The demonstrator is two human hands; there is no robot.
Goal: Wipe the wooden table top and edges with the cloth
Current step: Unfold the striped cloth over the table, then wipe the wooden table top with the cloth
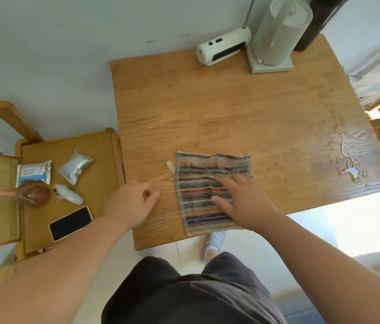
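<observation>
A striped, many-coloured cloth (204,181) lies flat near the front edge of the wooden table (231,108). My right hand (242,202) rests palm down on the cloth's right half, fingers spread. My left hand (130,202) hovers over the bare wood just left of the cloth, fingers loosely curled, holding nothing. A small white tag (170,166) sticks out at the cloth's upper left corner. A puddle of water (348,164) glistens near the table's right edge.
At the table's back stand a white device (221,46) and a white paper-towel holder (275,38). A lower wooden side table (72,146) on the left carries two foil packets, a phone (71,223), a brown object and a small white toy.
</observation>
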